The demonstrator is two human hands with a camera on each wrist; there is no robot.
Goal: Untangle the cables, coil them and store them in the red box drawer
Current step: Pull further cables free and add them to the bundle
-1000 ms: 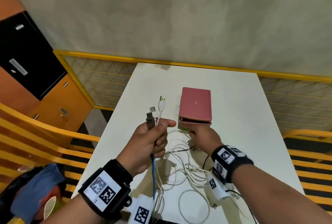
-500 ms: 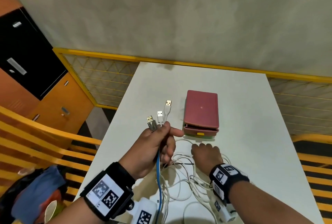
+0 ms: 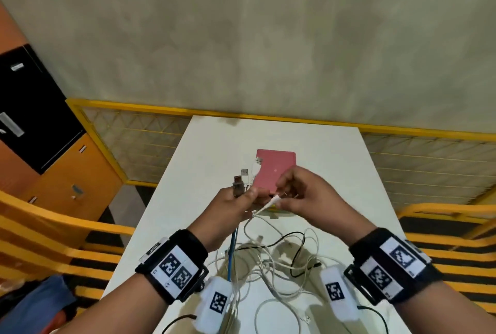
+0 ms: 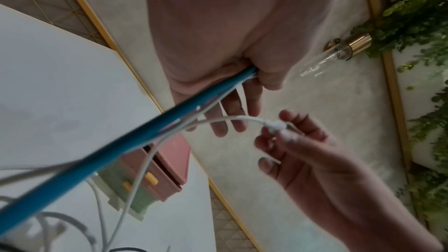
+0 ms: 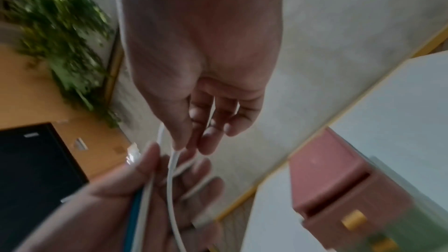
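My left hand (image 3: 237,201) is raised above the white table (image 3: 349,186) and grips a bundle of cables (image 3: 233,248), one blue and the others white. Three USB plugs (image 3: 244,173) stick up out of its fist. My right hand (image 3: 281,197) is close beside it and pinches the end of a white cable (image 3: 275,201) between thumb and fingers (image 5: 179,141). That cable (image 4: 218,120) arcs back towards the left hand (image 4: 230,106). The rest of the tangle (image 3: 271,261) lies loose on the table below. The red box (image 3: 279,163) stands just beyond both hands, its drawer fronts with yellow handles (image 4: 151,178) facing me.
Yellow railings (image 3: 268,116) run round the table's far and side edges. An orange and black cabinet (image 3: 40,132) stands at the left. A blue cloth (image 3: 35,304) lies low on the left. Green plants (image 4: 424,26) and a wall lamp (image 4: 339,53) show in the left wrist view.
My right hand has come up from the cables on the table to my left hand, with a white cable end pinched in it. My left hand still holds its bundle.
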